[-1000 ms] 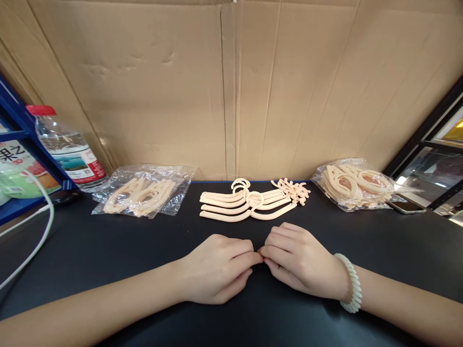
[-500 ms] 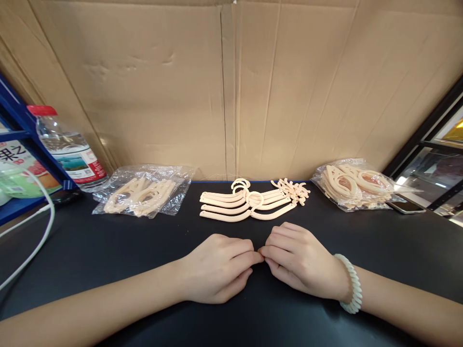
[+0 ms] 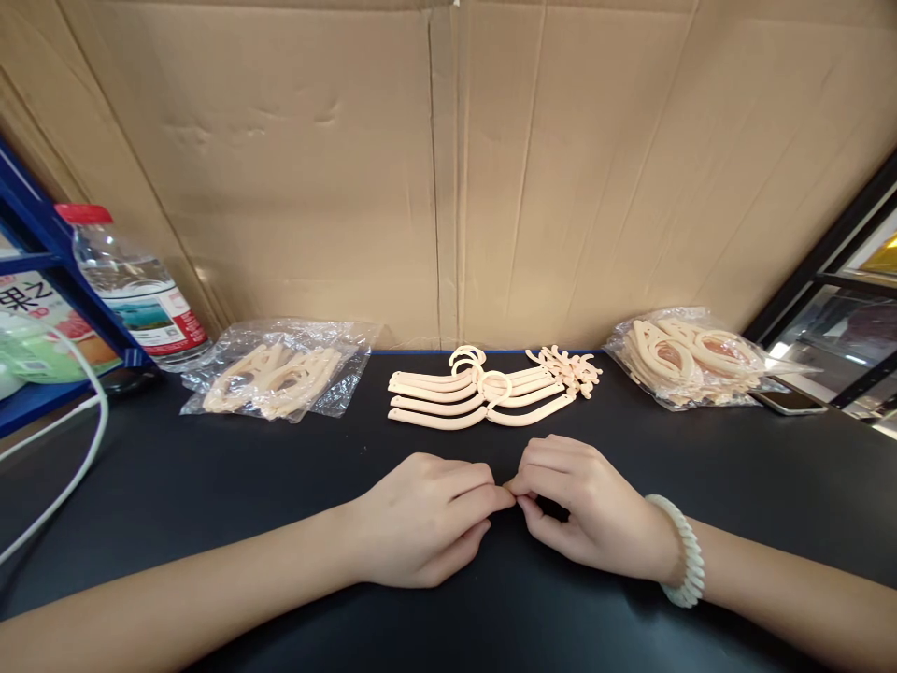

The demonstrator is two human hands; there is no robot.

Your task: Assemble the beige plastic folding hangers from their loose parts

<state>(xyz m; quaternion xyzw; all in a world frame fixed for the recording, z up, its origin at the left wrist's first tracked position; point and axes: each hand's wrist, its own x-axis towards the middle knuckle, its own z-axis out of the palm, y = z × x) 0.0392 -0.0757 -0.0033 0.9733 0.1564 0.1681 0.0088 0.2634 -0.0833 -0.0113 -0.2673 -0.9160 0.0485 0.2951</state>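
Observation:
My left hand [image 3: 434, 519] rests low over the black table [image 3: 336, 626], its fingers curled closed and its index fingertip touching the other hand. My right hand [image 3: 578, 505], with a pale coiled band [image 3: 679, 551] at the wrist, meets it with thumb and fingers pinched together. Whatever lies between the fingertips is hidden or too small to make out. Just beyond my hands lie several beige folding hangers [image 3: 441, 408] in overlapping rows, their hooks in the middle. A heap of small beige hook pieces [image 3: 571, 372] sits at their right.
A clear bag of beige hanger parts [image 3: 280, 374] lies at left, another bag [image 3: 690, 360] at right beside a phone [image 3: 789, 400]. At far left are a water bottle [image 3: 140, 290] and a white cable [image 3: 98, 439]. A cardboard wall [image 3: 315, 187] stands behind.
My right hand's index finger and thumb have shifted slightly, opening a gap inside the curled fingers. My left hand has barely moved.

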